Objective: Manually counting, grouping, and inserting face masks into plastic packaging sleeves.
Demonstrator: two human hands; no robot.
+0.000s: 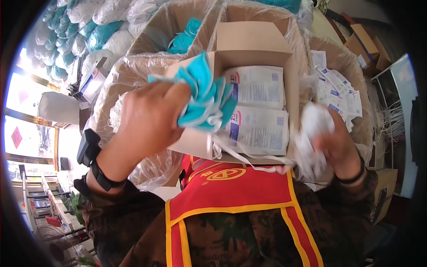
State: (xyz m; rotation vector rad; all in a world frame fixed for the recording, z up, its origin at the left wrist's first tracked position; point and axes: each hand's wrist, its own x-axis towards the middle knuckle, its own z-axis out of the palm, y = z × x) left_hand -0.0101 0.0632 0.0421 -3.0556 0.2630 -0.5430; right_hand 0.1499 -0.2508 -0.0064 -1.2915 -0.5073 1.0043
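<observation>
Above the open carton (293, 84) rim, both hands: teal masks (204, 93), white bundle (313, 129).

Left hand (147, 120) is closed around a bunch of teal face masks (204, 95), white straps trailing, held over an open cardboard box (251, 42). Flat white packets (258, 107) lie stacked in two rows inside the box. Right hand (336, 144) grips a crumpled clear plastic wrapper (311, 129) just right of the box. More white packets (338, 89) fill a plastic-lined bin (351, 53) to the right (contents partly hidden). Person wears a red vest (231, 187) with yellow trim.
</observation>
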